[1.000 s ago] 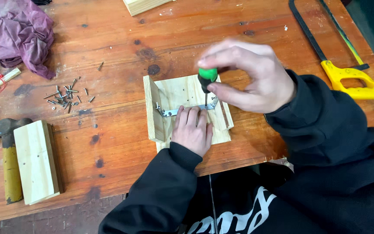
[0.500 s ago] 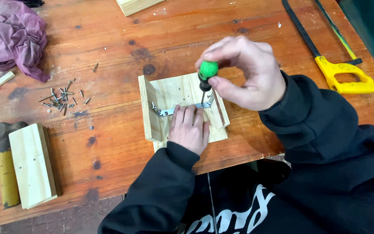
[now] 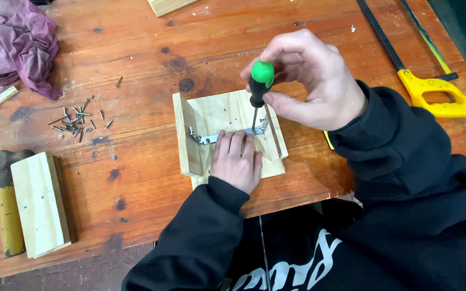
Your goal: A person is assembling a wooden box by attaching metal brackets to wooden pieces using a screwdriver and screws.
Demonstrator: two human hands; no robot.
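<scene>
My right hand (image 3: 311, 78) grips a screwdriver (image 3: 258, 89) with a green and black handle, held upright, its tip on the right end of a metal bracket (image 3: 227, 137). The bracket lies on a pale wooden assembly (image 3: 217, 110) made of a flat board with an upright board (image 3: 185, 134) at its left side. My left hand (image 3: 237, 160) presses flat on the board just below the bracket, fingertips touching the metal. Black sleeves cover both arms.
Several loose screws (image 3: 76, 121) lie to the left on the wooden workbench (image 3: 136, 48). A purple rag (image 3: 20, 46) is at the far left, a hammer (image 3: 1, 199) and a wood block (image 3: 41, 202) at the near left. A yellow-handled hacksaw (image 3: 432, 94) lies at the right.
My right hand has shifted its grip on the screwdriver handle, so more of the green top shows. My left hand stays pressed on the board.
</scene>
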